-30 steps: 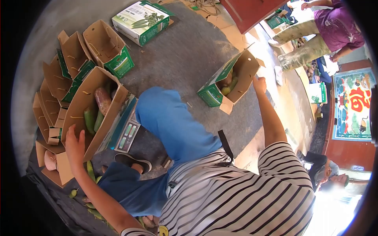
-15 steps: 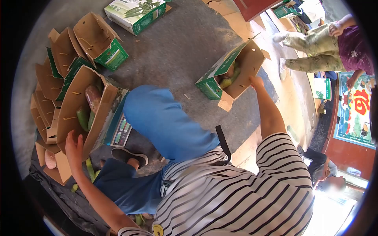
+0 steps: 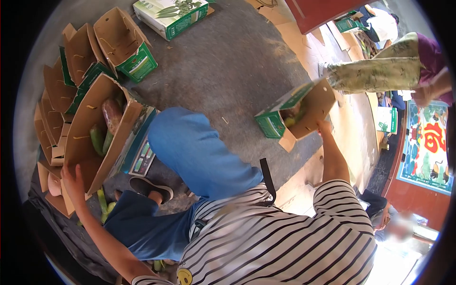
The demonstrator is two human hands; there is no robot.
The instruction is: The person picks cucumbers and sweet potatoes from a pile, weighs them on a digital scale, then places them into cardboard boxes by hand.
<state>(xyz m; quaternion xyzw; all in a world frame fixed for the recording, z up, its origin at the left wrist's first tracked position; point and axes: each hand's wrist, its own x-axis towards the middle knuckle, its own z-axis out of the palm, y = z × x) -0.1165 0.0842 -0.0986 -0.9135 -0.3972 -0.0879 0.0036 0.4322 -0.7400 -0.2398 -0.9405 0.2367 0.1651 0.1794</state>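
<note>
Green carton [image 3: 319, 107]: open-top, out R over dark floor [image 3: 228, 71]; can't tell if lifted. Yellow-green veg [image 3: 289, 121] inside.
R hand [image 3: 325, 128]: fingers closed, pinching green carton's near edge.
Scale carton [image 3: 121, 140]: open, tilted, on digital scale [image 3: 142, 159], beside L knee; holds reddish tuber [image 3: 112, 115] + cucumber-like green veg [image 3: 97, 138].
L hand [image 3: 73, 184]: partly open, fingers apart, touching scale carton's lower end.
Carton row [image 3: 78, 52]: open boxes, far side of scale carton, nr wall.
Printed box [image 3: 171, 16]: closed, on floor up front.
Co-worker [image 3: 375, 76]: patterned trousers, purple top, standing past green carton.
</note>
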